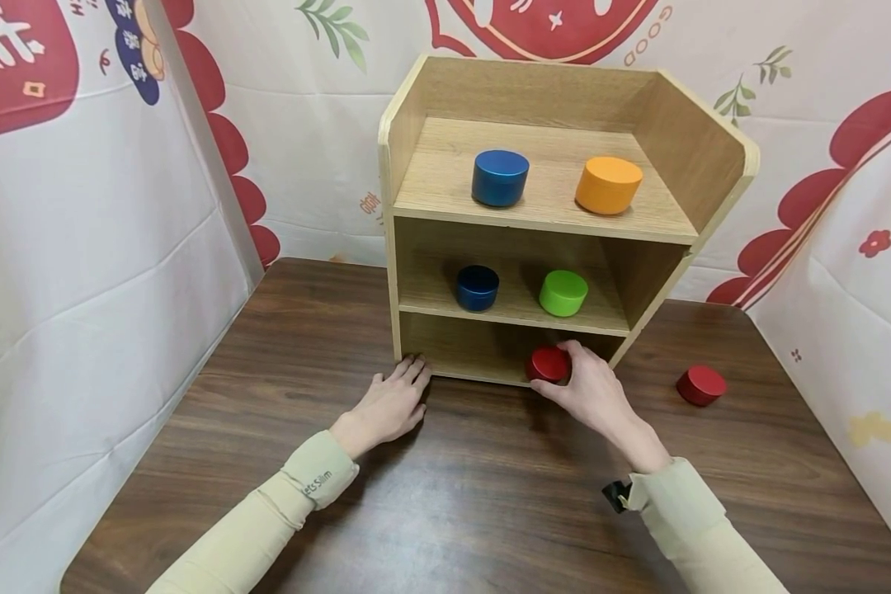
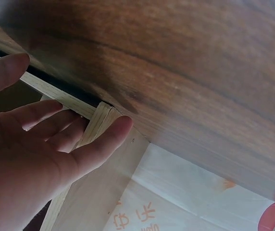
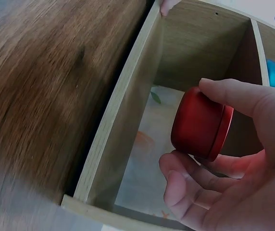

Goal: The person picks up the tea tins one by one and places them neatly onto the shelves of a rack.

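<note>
My right hand (image 1: 596, 389) pinches a round red tin (image 1: 548, 365) between thumb and fingers at the front of the wooden shelf unit's bottom compartment. In the right wrist view the red tin (image 3: 199, 123) is tilted in that hand's grasp. At the unit's lower left front corner my left hand (image 1: 395, 403) rests with fingers spread. The left wrist view shows those fingers (image 2: 106, 144) extended about the front edge of the side panel (image 2: 92, 127). A second red tin (image 1: 701, 385) sits on the table, right of the unit.
The shelf unit (image 1: 512, 214) stands at the back of the dark wood table (image 1: 445, 487). Its top level bears a blue tin (image 1: 501, 178) and an orange tin (image 1: 609, 186). A dark blue tin (image 1: 478, 288) and a green tin (image 1: 563, 293) occupy the middle level. Printed cloth (image 1: 312, 165) hangs behind.
</note>
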